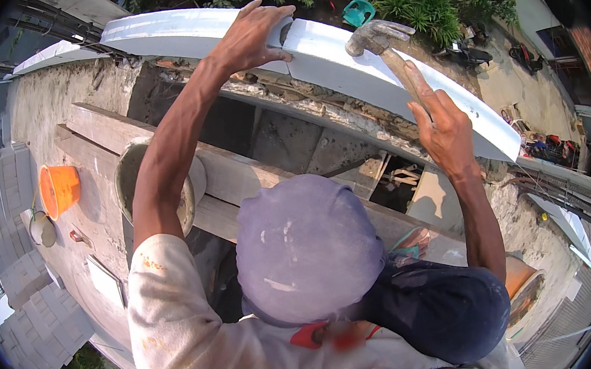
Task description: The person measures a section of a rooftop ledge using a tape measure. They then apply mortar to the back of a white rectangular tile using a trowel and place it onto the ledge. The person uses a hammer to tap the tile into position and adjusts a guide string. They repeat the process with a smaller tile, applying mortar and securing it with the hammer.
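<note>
My left hand (253, 39) grips the top edge of a long white block (188, 25) at a seam where it meets a second white block (342, 73). My right hand (438, 117) is closed round the wooden handle of a claw hammer (374, 40), whose metal head is raised over the second block, right of the seam. Below the blocks runs a rough, crumbly masonry ledge (345, 112). Dusty purple cloth (305, 247) fills the lower middle of the view.
Wooden planks (245, 178) cross an opening below the ledge. A cement-stained bucket (130, 165) sits behind my left forearm. An orange bucket (60, 189) and stacked grey blocks (36, 330) are at left. Beyond the wall, lower down, are plants (418, 12) and motorbikes (468, 54).
</note>
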A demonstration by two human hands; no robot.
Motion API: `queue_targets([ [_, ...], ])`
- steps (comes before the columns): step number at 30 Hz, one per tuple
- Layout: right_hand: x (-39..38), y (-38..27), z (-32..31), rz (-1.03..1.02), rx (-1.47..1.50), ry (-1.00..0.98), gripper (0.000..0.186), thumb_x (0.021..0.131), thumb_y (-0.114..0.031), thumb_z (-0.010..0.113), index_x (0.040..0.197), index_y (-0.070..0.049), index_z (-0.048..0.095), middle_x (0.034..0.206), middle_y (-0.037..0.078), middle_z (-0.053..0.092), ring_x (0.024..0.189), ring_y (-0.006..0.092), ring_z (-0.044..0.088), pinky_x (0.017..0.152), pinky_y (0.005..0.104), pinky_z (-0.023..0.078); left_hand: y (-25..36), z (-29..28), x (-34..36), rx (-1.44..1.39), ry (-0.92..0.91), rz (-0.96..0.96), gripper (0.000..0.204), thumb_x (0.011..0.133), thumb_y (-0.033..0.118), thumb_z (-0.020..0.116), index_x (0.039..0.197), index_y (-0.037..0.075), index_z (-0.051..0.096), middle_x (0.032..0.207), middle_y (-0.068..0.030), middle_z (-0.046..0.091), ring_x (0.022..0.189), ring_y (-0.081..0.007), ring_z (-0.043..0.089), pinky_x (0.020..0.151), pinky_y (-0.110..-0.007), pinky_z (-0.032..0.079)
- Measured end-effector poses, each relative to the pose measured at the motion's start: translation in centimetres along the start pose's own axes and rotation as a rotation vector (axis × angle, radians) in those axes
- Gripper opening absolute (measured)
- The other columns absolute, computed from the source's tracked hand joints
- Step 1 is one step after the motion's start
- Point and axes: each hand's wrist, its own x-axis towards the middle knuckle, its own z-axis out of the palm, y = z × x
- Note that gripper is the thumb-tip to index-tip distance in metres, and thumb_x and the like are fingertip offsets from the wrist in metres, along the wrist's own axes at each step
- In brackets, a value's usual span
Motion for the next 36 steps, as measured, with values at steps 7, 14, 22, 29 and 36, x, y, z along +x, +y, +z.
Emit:
queue_targets([
  [7,-0.2,0.7,-0.8,0.041,-0.105,-0.045,0.079,0.094,-0.016,0.078,0.162,-0.037,0.046,0.079,0.007,0.062,0.059,0.0249,0.064,0.054,0.0424,0.058,1.6,-0.4,2.2,0.007,0.013,0.042,0.104,0.072,0.04,0.096,0.158,0.013,0.044,0.15,-0.0153,0.062,0.144,-0.0329,0.054,0.133,-0.051,0.024],
  [14,-6.8,0.5,-1.3,0.201,0.407,0.149,0.074,0.096,-0.015,0.075,0.163,-0.024,0.046,0.097,0.016,0.074,0.074,0.0354,0.072,0.07,0.0463,0.061,3.4,-1.8,1.4,0.019,-0.133,-0.111,0.114,0.065,0.029,0.098,0.161,0.011,0.04,0.151,-0.0151,0.059,0.145,-0.0327,0.051,0.133,-0.054,0.015],
  [22,-26.6,-2.7,-2.2,1.08,1.008,0.234,0.072,0.097,-0.015,0.076,0.161,-0.001,0.045,0.156,0.015,0.059,0.137,0.0231,0.06,0.115,0.0374,0.048,9.1,-1.7,4.0,0.084,-0.124,0.165,0.117,0.076,0.073,0.081,0.164,0.008,0.036,0.162,-0.0176,0.047,0.153,-0.035,0.04,0.133,-0.057,0.01],
  [29,-41.4,-4.8,-2.5,1.548,0.869,0.541,0.062,0.096,-0.016,0.078,0.15,-0.001,0.053,0.09,0.006,0.068,0.08,0.0133,0.069,0.072,0.032,0.058,20.9,-6.2,9.2,-0.373,-0.344,0.108,0.081,0.081,0.051,0.087,0.143,0.005,0.063,0.142,-0.0173,0.066,0.132,-0.0332,0.062,0.114,-0.05,0.048],
  [36,-47.7,-5.6,-0.3,1.815,0.737,0.574,0.072,0.099,-0.028,0.074,0.156,0.001,0.041,0.086,0.016,0.071,0.066,0.0239,0.071,0.062,0.0381,0.059,37.3,-12.9,12.6,-0.477,-1.123,0.464,0.074,0.086,0.039,0.086,0.144,0.003,0.06,0.139,-0.0176,0.066,0.127,-0.0371,0.065,0.107,-0.048,0.053],
])
